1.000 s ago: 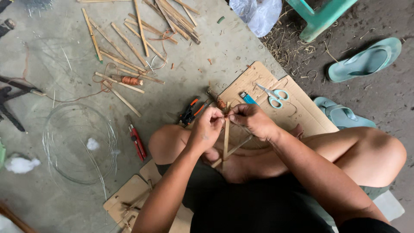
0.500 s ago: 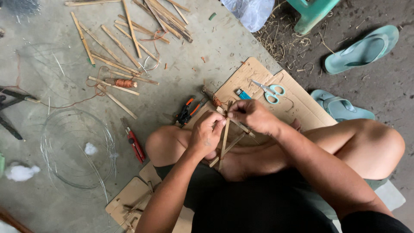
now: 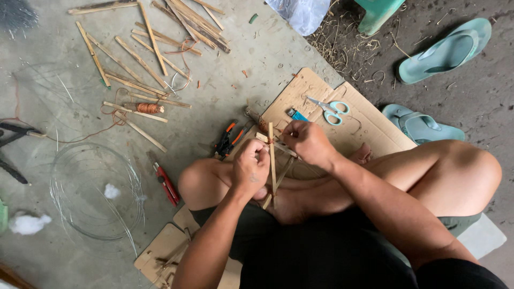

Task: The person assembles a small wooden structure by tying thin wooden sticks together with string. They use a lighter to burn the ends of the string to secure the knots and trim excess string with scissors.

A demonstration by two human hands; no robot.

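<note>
We see the person sitting cross-legged on the concrete floor point(image 3: 257, 59), both hands raised over the lap around a small frame of crossed bamboo sticks point(image 3: 272, 160). The left hand point(image 3: 250, 170) has its grip closed on the frame's left side, fingers curled around the sticks where they cross. The right hand point(image 3: 309, 143) pinches the frame from the right, thumb and fingers together on the top of the crossing; whether it also holds a thread we cannot tell. One stick stands nearly upright between the two hands, and others slant down toward the feet.

Just beyond the hands lies a sheet of cardboard point(image 3: 369, 120), and on it rest a pair of scissors point(image 3: 329, 108) with pale blue handles and, to their left, a blue lighter point(image 3: 296, 114). Left of the frame, black pliers with orange handles point(image 3: 227, 140) lie on the floor, and nearer us, red-handled pliers point(image 3: 165, 183). At far left we see scattered bamboo sticks point(image 3: 144, 59), a spool of copper wire point(image 3: 146, 107), and a coil of thin wire point(image 3: 91, 187). At far right, two teal sandals point(image 3: 444, 51) lie on the darker ground.
</note>
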